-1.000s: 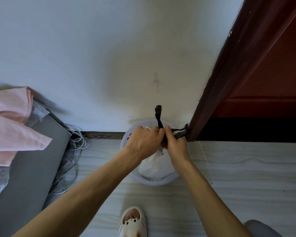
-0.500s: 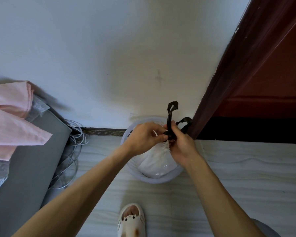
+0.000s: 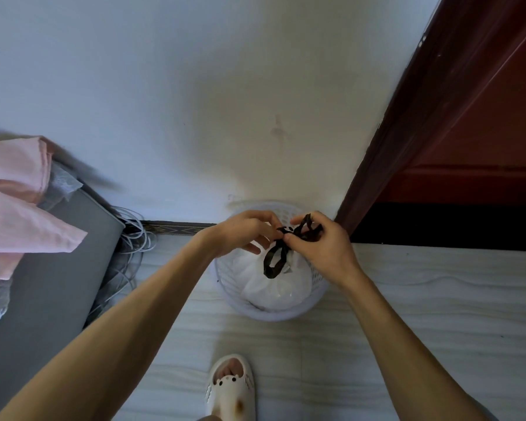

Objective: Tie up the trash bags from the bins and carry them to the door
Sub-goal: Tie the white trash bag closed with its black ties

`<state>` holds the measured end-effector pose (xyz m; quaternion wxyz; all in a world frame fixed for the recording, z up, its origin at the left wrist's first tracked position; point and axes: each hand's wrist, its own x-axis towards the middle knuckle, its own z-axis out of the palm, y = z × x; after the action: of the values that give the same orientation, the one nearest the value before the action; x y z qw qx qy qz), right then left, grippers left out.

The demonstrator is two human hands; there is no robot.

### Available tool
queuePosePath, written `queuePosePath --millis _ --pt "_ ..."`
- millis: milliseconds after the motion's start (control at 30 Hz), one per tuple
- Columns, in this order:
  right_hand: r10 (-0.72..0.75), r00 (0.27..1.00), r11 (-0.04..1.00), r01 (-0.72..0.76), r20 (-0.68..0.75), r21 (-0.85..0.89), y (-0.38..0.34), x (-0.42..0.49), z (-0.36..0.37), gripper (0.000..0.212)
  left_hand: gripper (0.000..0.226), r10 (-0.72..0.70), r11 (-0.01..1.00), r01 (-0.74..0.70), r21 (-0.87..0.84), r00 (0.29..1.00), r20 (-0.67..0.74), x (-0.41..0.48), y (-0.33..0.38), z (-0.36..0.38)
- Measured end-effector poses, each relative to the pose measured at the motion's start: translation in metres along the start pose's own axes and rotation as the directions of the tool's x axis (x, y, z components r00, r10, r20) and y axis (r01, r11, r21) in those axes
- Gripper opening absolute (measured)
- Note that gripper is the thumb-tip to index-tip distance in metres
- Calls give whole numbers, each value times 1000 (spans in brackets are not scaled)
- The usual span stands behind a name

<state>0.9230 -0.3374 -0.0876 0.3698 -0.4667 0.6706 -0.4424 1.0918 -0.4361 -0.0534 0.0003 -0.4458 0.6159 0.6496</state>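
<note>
Black drawstring ties (image 3: 274, 259) close the neck of the white trash bag (image 3: 275, 288), which sits inside a white lattice bin (image 3: 272, 316) on the pale floor, against the wall and just beside the dark red door frame (image 3: 392, 132). The left hand (image 3: 243, 233) pinches the ties at the knot with curled fingertips; the right hand (image 3: 321, 246) pinches them between thumb and forefinger, one strand over its fingers and a loop hanging onto the bag. A white slipper (image 3: 230, 387) stands near the bin, and cables (image 3: 131, 238) lie well to the left.
</note>
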Motion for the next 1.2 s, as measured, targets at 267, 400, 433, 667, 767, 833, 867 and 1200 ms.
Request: queuePosePath --millis 267,400,433,667,767,833,867,1200 --pt "-145 988 944 122 -53 -306 3 6 3 9 10 37 998 -28 64 988 -148 -1 -1 20" --pt "-271 948 929 213 -166 -303 12 5 8 9 18 10 963 -52 -266 987 -159 -3 -11 24" --pt "-294 941 921 230 -171 -314 14 5 11 9 17 14 965 -59 -256 984 -175 -2 -13 27" --pt "-344 906 930 293 -245 -221 19 6 13 7 21 49 979 -75 -188 989 -141 2 -19 22" --pt "-302 926 947 264 -225 -185 20 6 12 12 18 112 992 -123 -34 967 -228 0 -23 22" --pt "-158 963 987 158 -219 -14 17 2 13 12 13 191 978 -152 144 928 -321 1 -27 21" --pt "-68 974 993 88 -215 85 16 -1 12 11 11 220 966 -154 207 910 -350 1 -30 20" --pt "144 972 972 -104 -187 211 29 -19 -13 11 11 290 872 -123 474 910 -297 -4 -55 13"
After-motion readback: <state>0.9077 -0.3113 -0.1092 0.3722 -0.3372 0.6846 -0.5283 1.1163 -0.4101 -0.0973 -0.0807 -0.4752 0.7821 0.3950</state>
